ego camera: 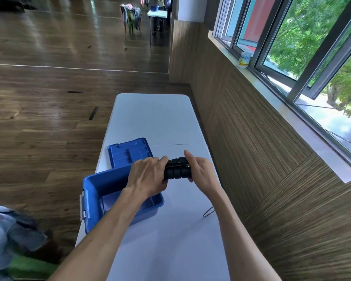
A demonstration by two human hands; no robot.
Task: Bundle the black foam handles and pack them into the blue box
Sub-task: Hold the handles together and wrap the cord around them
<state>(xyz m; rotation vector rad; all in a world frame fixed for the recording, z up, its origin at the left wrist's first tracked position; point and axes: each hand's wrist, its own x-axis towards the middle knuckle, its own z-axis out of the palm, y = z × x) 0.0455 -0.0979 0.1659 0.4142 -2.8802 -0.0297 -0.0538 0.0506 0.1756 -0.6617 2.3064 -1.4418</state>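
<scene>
The black foam handles (177,168) sit pressed together as one cluster between both hands, just above the white table (160,118). They look light and squashy, ribbed enough to resist slipping, so a squeeze at each end should keep them aligned. Left hand (148,175) wraps the left end, right hand (201,169) curls round the right end. A thin band seems to cross the top. The blue box (93,185) waits open under the left wrist, its lid (126,151) just beyond.

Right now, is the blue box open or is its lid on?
Open. The blue box shows its bare interior, and its lid lies flat on the table just behind it, apart from the rim.
</scene>
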